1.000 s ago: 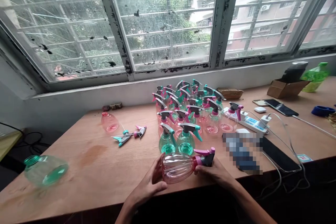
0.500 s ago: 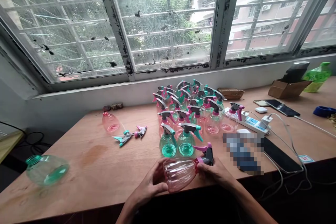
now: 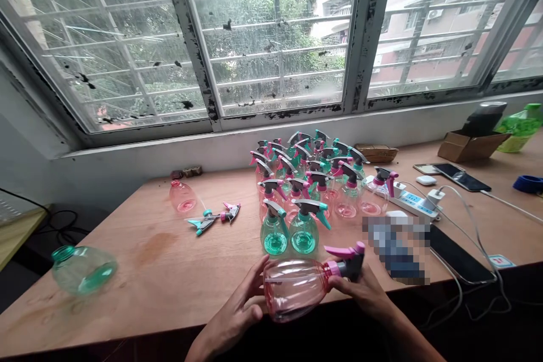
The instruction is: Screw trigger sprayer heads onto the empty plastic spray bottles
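Note:
A clear pink spray bottle [image 3: 294,289] with a pink and grey trigger head lies on its side in front of me, base to the left. My right hand [image 3: 360,288] grips it at the neck and collar, thumb on the near side. Beside its base, my left hand [image 3: 240,308] is open, thumb and fingers apart; whether a fingertip touches the plastic I cannot tell. Just beyond stand two green spray bottles [image 3: 303,237], in front of several rows of pink and green ones with trigger heads on.
On the wooden table [image 3: 156,288] lie a green bottle without a head [image 3: 85,271], a headless pink bottle [image 3: 183,197] and two loose trigger heads [image 3: 212,219]. To the right are a power strip [image 3: 413,205], a phone [image 3: 460,254] with cables and a cardboard box [image 3: 470,146].
The pink bottle has moved slightly right and nearer, with its trigger head turned a little. My left thumb has come away from its base. The view has shifted slightly.

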